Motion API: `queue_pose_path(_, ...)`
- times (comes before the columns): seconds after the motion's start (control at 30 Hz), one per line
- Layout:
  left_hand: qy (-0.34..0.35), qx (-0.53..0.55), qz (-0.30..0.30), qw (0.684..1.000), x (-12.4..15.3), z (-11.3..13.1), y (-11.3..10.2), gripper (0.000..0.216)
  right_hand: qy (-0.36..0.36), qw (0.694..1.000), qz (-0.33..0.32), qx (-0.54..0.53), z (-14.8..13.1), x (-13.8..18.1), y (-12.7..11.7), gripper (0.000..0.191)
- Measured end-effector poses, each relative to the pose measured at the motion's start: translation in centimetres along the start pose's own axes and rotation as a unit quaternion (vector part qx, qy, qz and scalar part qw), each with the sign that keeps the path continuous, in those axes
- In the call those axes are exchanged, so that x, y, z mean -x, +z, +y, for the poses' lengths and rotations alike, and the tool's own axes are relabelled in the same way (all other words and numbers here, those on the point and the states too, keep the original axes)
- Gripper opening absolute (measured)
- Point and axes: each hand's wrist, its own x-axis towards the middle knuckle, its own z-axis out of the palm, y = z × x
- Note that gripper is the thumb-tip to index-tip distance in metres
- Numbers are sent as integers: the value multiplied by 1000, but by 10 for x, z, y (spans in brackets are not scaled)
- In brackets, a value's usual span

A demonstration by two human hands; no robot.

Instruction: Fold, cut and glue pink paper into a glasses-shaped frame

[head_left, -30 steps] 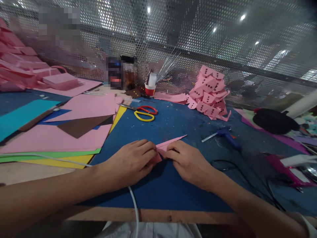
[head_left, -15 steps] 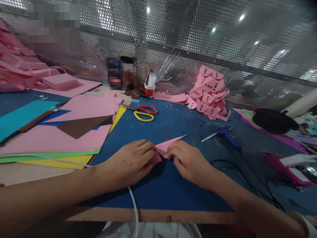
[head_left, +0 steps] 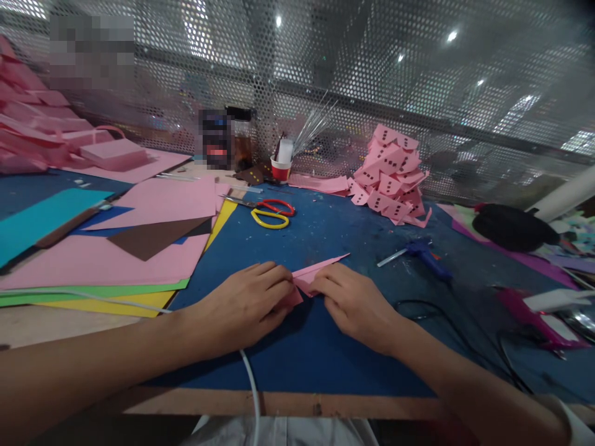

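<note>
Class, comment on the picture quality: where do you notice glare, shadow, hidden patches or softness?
Head view: bright light spots glare at the metal screen; head view: shadow darkens the blue table beneath the left hand and the pink paper; head view: square blocks hide patches at upper left and beside the jar; head view: the far right edge looks soft.

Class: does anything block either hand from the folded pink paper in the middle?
Nothing visible does: the left hand and the right hand both touch the folded pink paper. The scissors lie farther back, the glue gun to the right.
</note>
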Motion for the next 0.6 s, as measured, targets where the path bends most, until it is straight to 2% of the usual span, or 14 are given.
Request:
queue_pose_path(0.2,3,4,1,1000,1,0,0,15,4,1000,6,-4,0,0,-1,23)
queue_pose_path(0.37,5,18,8,1000,2,0,0,16,33,998,49,37,4,-5,2,31)
queue_pose_path(0.47,5,34,9,999,1,1,-1,15,41,997,45,56,8,-7,3,34)
queue_pose_path(0.6,4,38,7,999,1,-1,0,17,58,995,33,70,11,-6,0,26)
